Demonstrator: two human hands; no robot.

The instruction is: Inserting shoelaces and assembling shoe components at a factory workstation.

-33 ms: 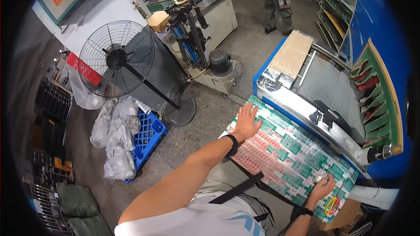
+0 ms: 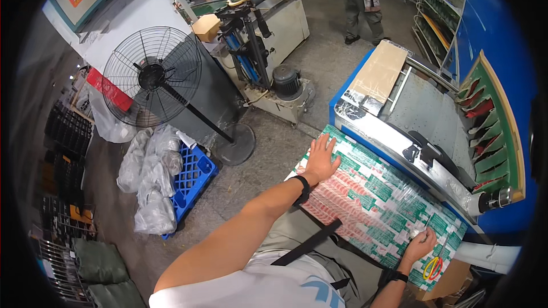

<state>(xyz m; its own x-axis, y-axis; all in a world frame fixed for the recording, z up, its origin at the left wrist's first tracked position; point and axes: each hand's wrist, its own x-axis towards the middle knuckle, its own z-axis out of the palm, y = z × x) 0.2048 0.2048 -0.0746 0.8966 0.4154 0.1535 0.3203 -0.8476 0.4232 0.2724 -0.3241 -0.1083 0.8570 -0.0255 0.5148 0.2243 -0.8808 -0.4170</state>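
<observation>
My left hand (image 2: 322, 161) lies flat on the far left part of a table top (image 2: 371, 208) wrapped in green, white and red printed sheeting under clear film. Its fingers are spread and hold nothing. Near the right end of the table, my right hand (image 2: 421, 245) is closed, fingertips pinched around something small; a thin tip and a pale shiny bit show at the fingers, too small to name. Just right of that hand lies a pair of scissors (image 2: 434, 267) with yellow and red handles.
A blue-framed machine (image 2: 394, 131) with a metal bed and cardboard on top borders the table's far side. To the left stand a black fan (image 2: 153, 77) and a blue plastic pallet (image 2: 197, 174) with clear bags (image 2: 154, 179). Another person (image 2: 361, 5) stands beyond the machine.
</observation>
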